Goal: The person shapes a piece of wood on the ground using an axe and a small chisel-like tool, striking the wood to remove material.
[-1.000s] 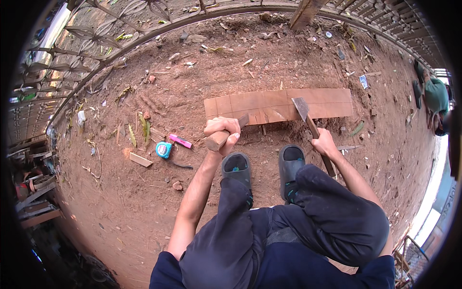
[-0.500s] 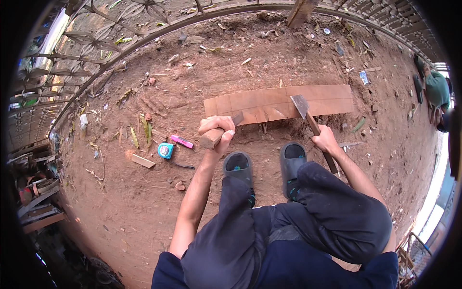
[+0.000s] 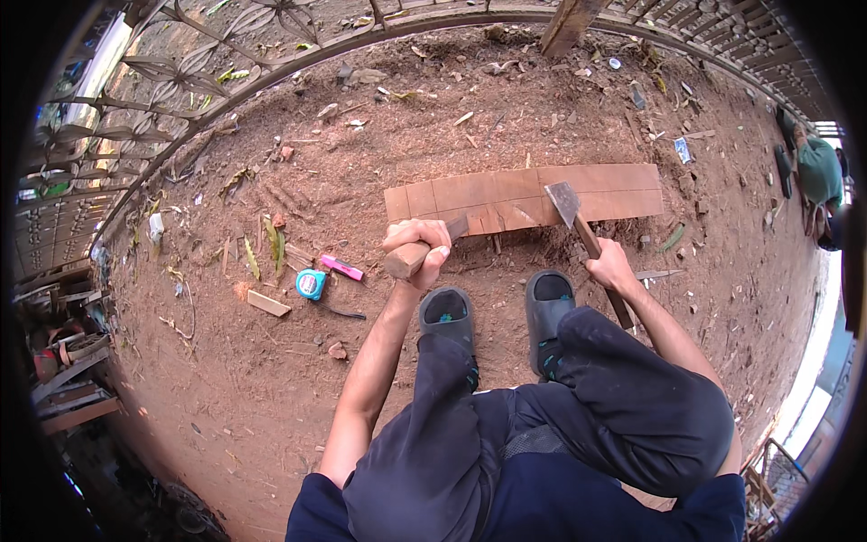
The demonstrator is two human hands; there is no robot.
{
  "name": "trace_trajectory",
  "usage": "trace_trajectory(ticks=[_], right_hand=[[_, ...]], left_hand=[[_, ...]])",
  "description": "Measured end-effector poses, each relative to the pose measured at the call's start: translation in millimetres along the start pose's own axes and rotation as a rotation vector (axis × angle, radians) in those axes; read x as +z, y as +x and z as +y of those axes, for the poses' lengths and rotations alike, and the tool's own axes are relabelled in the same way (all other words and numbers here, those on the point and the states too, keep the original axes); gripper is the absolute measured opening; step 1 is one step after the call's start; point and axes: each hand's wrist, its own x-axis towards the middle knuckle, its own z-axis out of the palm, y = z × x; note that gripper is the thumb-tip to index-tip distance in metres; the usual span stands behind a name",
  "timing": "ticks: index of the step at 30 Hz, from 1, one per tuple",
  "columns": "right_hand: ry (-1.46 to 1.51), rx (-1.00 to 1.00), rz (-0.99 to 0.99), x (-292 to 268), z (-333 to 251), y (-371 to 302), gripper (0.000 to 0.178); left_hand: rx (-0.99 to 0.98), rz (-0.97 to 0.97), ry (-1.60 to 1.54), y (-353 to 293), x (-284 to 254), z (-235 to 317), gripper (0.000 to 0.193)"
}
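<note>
My left hand [image 3: 423, 237] is closed around the wooden handle of a chisel [image 3: 408, 261]. The chisel's flat metal blade points to the right, at the near edge of a brown wooden board [image 3: 601, 190] lying across the ground. Pencil-like lines run along and across the board, and notches show on its near edge. My right hand [image 3: 611, 265] grips a hatchet [image 3: 566, 202] by its long wooden handle. Its broad grey head is over the board's near edge, right of the notches; whether it touches the wood I cannot tell.
Left of my feet lie a blue tape measure [image 3: 311, 284], a pink marker [image 3: 342, 267] and a small wood offcut [image 3: 269, 303]. A metal fence [image 3: 271, 68] curves along the far side. Scrap wood [image 3: 77, 379] is piled at left. Another person [image 3: 820, 170] is at far right.
My left hand and the chisel have shifted slightly to the right along the board's near edge. My right hand and the hatchet stay almost where they were.
</note>
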Motion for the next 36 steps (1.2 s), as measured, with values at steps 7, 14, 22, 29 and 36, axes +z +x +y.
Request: trace_trajectory(ticks=[7,14,22,29,36], right_hand=[[-0.015,0.001,0.004,-0.5,-1.6,-0.4,0.03],[-0.03,0.003,0.007,1.0,1.4,0.4,0.031],[-0.027,-0.005,0.006,-0.4,-0.4,-0.5,0.03],[-0.014,-0.031,0.033,3.3,2.4,0.5,0.029],[-0.016,-0.034,0.035,2.1,3.2,0.0,0.031]], left_hand=[[-0.001,0.015,0.026,1.1,0.3,3.7,0.023],[0.039,-0.12,0.097,3.3,5.9,3.6,0.019],[0.091,-0.09,0.144,3.7,18.4,2.5,0.016],[-0.017,0.263,-0.037,-7.9,14.4,-5.6,0.016],[-0.023,-0.111,0.057,8.4,0.4,4.7,0.023]])
